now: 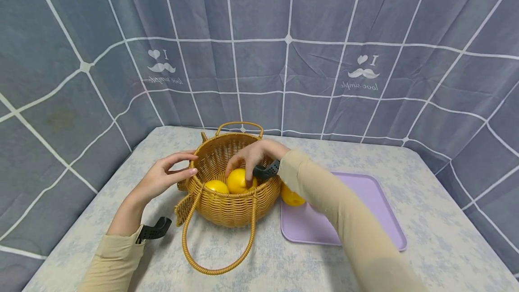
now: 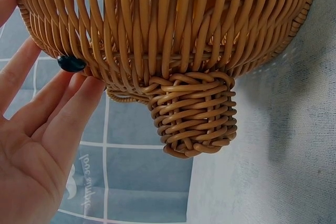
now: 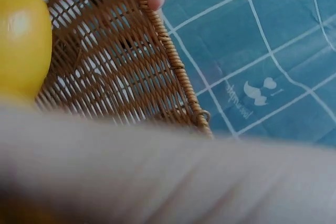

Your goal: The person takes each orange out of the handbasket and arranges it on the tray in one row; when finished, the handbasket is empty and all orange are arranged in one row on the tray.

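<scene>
A woven wicker basket [image 1: 231,208] with two loop handles stands on the table. Inside it lie two yellow lemons, one lemon [image 1: 216,187] at the left and another lemon [image 1: 237,181] beside it. My right hand [image 1: 253,157] reaches down into the basket, its fingers curled round the right-hand lemon. In the right wrist view a lemon [image 3: 23,38] shows at the left edge, and my forearm covers the lower part. My left hand [image 1: 164,175] touches the basket's left rim, fingers nearly straight; in the left wrist view the fingertips [image 2: 92,90] rest against the wicker side.
A lilac tray [image 1: 308,231] lies right of the basket, partly under my right sleeve. On its left end sits another yellow lemon [image 1: 293,196]. The front handle [image 1: 216,271] droops onto the table. A grey checked curtain [image 1: 259,66] hangs behind.
</scene>
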Demonstrator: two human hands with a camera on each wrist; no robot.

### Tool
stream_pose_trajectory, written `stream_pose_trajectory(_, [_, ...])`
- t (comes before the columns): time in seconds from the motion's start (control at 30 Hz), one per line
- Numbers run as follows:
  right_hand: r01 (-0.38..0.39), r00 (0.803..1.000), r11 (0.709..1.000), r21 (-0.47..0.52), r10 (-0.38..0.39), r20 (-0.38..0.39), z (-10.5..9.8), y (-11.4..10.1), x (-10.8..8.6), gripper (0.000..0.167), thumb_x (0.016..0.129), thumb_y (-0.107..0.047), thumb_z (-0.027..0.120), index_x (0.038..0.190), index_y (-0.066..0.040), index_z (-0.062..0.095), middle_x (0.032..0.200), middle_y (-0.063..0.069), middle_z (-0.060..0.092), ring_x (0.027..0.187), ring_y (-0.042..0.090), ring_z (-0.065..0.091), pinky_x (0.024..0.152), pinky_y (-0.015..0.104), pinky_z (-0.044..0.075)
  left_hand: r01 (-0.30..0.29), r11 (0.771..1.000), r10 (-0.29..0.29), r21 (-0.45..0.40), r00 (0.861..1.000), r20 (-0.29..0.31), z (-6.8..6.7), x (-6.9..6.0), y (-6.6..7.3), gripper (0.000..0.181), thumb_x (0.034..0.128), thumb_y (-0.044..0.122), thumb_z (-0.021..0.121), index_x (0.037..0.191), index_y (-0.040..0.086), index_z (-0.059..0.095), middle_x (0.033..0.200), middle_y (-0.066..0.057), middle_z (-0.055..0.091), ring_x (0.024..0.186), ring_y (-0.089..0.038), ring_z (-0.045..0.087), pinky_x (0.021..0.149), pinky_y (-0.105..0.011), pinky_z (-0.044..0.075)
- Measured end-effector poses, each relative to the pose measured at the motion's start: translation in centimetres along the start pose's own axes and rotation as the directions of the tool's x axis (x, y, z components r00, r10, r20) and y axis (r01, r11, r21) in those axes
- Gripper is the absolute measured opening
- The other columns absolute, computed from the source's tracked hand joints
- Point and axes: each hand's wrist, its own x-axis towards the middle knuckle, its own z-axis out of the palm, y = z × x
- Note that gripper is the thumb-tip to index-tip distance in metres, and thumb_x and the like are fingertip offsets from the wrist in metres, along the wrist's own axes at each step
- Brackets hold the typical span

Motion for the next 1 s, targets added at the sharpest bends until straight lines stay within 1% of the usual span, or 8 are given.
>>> stream_pose_trajectory(0.13, [0.080, 0.993, 0.995, -0.066, -0.085, -0.076, -0.7, -0.6, -1.2, 0.066, 0.073, -0.010, 0.077, 0.134, -0.015, 0.051, 0.133, -0.001, 0.045, 0.117, 0.013, 0.042, 0.096, 0.026, 0.038, 0.002, 1.000, -0.002, -0.001, 1.000, 0.001, -0.1, 0.0, 0.0, 0.038, 0.0928, 0.018, 0.061, 0.126, 0.001, 0.055, 0.142, -0.010, 0.042, 0.130, -0.030, 0.037, 0.096, -0.040, 0.043])
stream_pose_trajectory(0.23, [0.174, 0.974, 0.982, -0.075, -0.183, -0.131, -1.1, -0.8, -2.4, 0.069, 0.073, -0.014, 0.075, 0.136, -0.012, 0.048, 0.134, -0.001, 0.045, 0.121, 0.013, 0.040, 0.097, 0.028, 0.038, 0.003, 1.000, -0.003, 0.000, 1.000, -0.001, -0.1, 0.0, -0.1, 0.037, 0.0927, 0.018, 0.062, 0.126, 0.003, 0.056, 0.142, -0.010, 0.042, 0.129, -0.030, 0.038, 0.092, -0.027, 0.044])
stream_pose_trajectory(0.37, [0.328, 0.931, 0.944, 0.047, -0.315, -0.185, -1.3, -0.6, -4.2, 0.069, 0.074, -0.010, 0.072, 0.137, -0.003, 0.043, 0.134, 0.005, 0.045, 0.118, 0.019, 0.044, 0.094, 0.034, 0.043, 0.002, 1.000, -0.002, -0.001, 1.000, 0.000, -0.2, -0.1, -0.1, 0.037, 0.0926, 0.018, 0.062, 0.126, 0.004, 0.056, 0.142, -0.010, 0.042, 0.129, -0.030, 0.038, 0.089, -0.019, 0.043])
stream_pose_trajectory(0.47, [0.398, 0.902, 0.909, 0.127, -0.363, -0.232, -1.1, -0.2, -5.6, 0.069, 0.075, -0.005, 0.070, 0.137, -0.001, 0.040, 0.135, 0.008, 0.043, 0.112, 0.024, 0.050, 0.092, 0.037, 0.046, 0.006, 1.000, -0.006, -0.008, 1.000, 0.000, -0.2, -0.1, -0.2, 0.036, 0.0926, 0.018, 0.062, 0.126, 0.005, 0.056, 0.142, -0.010, 0.041, 0.127, -0.030, 0.041, 0.089, -0.019, 0.044])
stream_pose_trajectory(0.67, [0.455, 0.840, 0.886, 0.084, -0.397, -0.369, -0.4, 1.2, -9.0, 0.072, 0.075, -0.005, 0.070, 0.139, -0.001, 0.038, 0.140, 0.010, 0.039, 0.114, 0.027, 0.051, 0.095, 0.040, 0.043, 0.005, 1.000, -0.005, -0.009, 1.000, -0.002, -0.2, -0.1, -0.3, 0.036, 0.0927, 0.018, 0.062, 0.127, 0.006, 0.056, 0.143, -0.009, 0.040, 0.122, -0.013, 0.046, 0.089, -0.019, 0.044])
stream_pose_trajectory(0.77, [0.485, 0.811, 0.868, 0.108, -0.401, -0.426, 0.3, 2.3, -10.7, 0.071, 0.076, -0.003, 0.069, 0.139, 0.001, 0.036, 0.141, 0.013, 0.037, 0.114, 0.030, 0.051, 0.093, 0.044, 0.045, 0.003, 1.000, -0.003, -0.007, 1.000, -0.002, -0.2, -0.1, -0.3, 0.037, 0.0927, 0.018, 0.062, 0.127, 0.004, 0.056, 0.143, -0.009, 0.041, 0.121, -0.005, 0.045, 0.089, -0.019, 0.044])
stream_pose_trajectory(0.9, [0.537, 0.764, 0.830, 0.149, -0.403, -0.505, 1.8, 3.9, -13.1, 0.071, 0.076, 0.002, 0.067, 0.138, 0.002, 0.035, 0.141, 0.017, 0.035, 0.110, 0.035, 0.053, 0.085, 0.049, 0.050, 0.005, 1.000, -0.005, -0.003, 1.000, -0.002, -0.2, -0.1, -0.2, 0.038, 0.0926, 0.018, 0.062, 0.127, 0.003, 0.055, 0.142, -0.009, 0.041, 0.121, -0.010, 0.046, 0.089, -0.019, 0.044])
stream_pose_trajectory(1.0, [0.558, 0.713, 0.820, 0.126, -0.396, -0.579, 2.9, 5.1, -15.0, 0.070, 0.075, 0.002, 0.068, 0.138, 0.003, 0.036, 0.140, 0.017, 0.036, 0.110, 0.036, 0.053, 0.086, 0.048, 0.050, 0.008, 1.000, -0.008, 0.003, 1.000, -0.003, -0.2, 0.0, -0.1, 0.038, 0.0925, 0.018, 0.062, 0.127, 0.004, 0.056, 0.142, -0.009, 0.041, 0.120, -0.015, 0.049, 0.088, -0.020, 0.044])
